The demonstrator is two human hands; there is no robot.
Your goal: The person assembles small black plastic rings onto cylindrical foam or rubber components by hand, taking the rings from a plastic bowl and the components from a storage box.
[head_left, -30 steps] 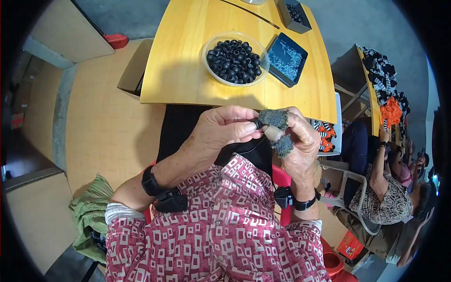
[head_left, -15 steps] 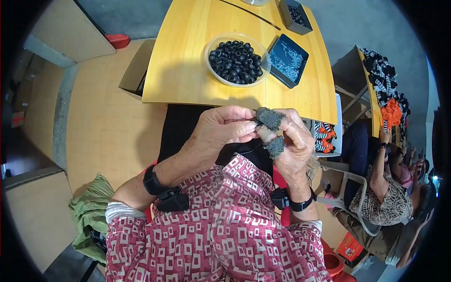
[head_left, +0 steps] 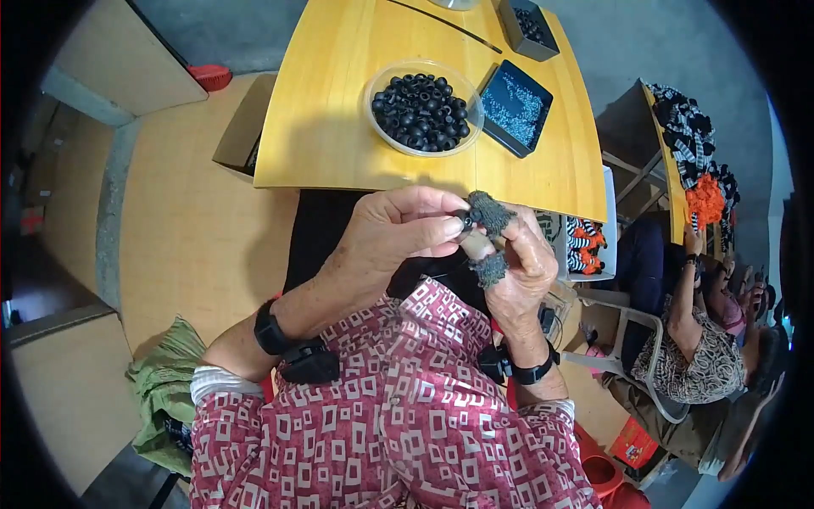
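Close in front of my torso, just off the table's near edge, both my hands are together. My left hand (head_left: 381, 242) pinches a small black bead (head_left: 465, 220) between thumb and forefinger. My right hand (head_left: 524, 270) is curled with its fingertips against that bead; grey knitted finger covers (head_left: 488, 212) sit on two of its digits. What else the right fingers hold is too small to make out. Beyond my hands, a clear round bowl (head_left: 478, 120) holds many black beads (head_left: 422, 110). Right of it lies a black tray (head_left: 520, 153) with tiny pale grains (head_left: 513, 106).
A dark box (head_left: 536, 49) of small black pieces and a thin black rod (head_left: 449, 23) are at the yellow table's (head_left: 314, 110) far side. A white bin (head_left: 609, 212) with striped and orange items stands right. Another person (head_left: 695, 356) sits at a second table. A green sack (head_left: 165, 382) lies left.
My right hand has shifted slightly down and left, and its covered fingers have tilted. The black bead in my left pinch shows more plainly now.
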